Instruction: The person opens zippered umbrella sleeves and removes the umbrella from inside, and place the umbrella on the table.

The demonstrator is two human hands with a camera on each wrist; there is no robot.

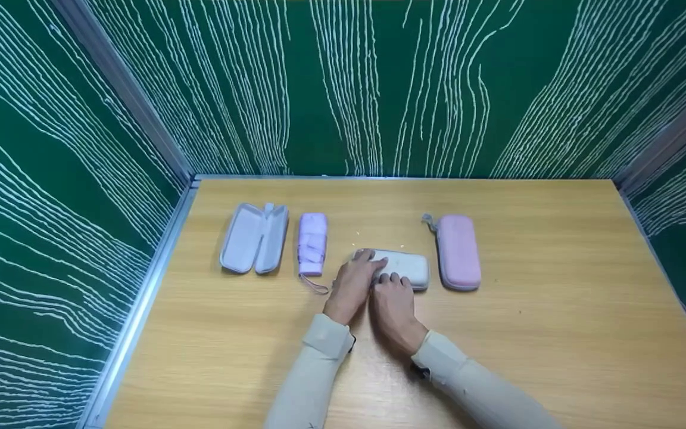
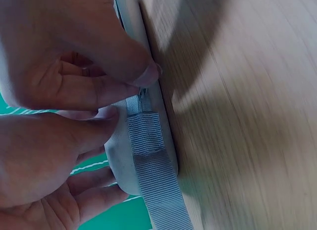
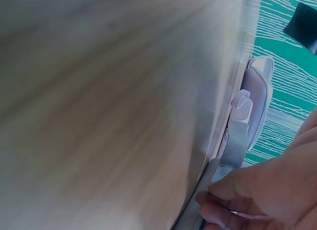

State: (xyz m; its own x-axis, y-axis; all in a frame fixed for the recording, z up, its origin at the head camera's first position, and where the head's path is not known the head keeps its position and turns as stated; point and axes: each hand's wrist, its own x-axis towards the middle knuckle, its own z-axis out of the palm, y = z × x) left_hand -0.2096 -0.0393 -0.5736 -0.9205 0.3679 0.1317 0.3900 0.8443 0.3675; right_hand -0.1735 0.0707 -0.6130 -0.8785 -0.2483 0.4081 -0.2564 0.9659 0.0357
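A pale grey-white zip case point(image 1: 409, 268) lies flat at the middle of the table. My left hand point(image 1: 352, 285) grips its left end; in the left wrist view the thumb rests on the case and fingers reach round its end. Against the near long side, my right hand point(image 1: 395, 301) pinches the zipper pull point(image 2: 143, 92) between thumb and curled forefinger. The pull is mostly covered by those fingertips. A ribbed grey strap point(image 2: 158, 175) hangs from the case's end. The lid appears closed near the strap; the far stretch of the zip is hidden by the right hand.
Left of the hands lies a folded lilac umbrella point(image 1: 312, 243) with a wrist loop. Beyond it an empty grey-lavender case point(image 1: 240, 241) lies spread open. On the right is a closed pink case point(image 1: 460, 250). Green white-lined panels point(image 1: 402, 89) enclose the wooden table point(image 1: 557, 333).
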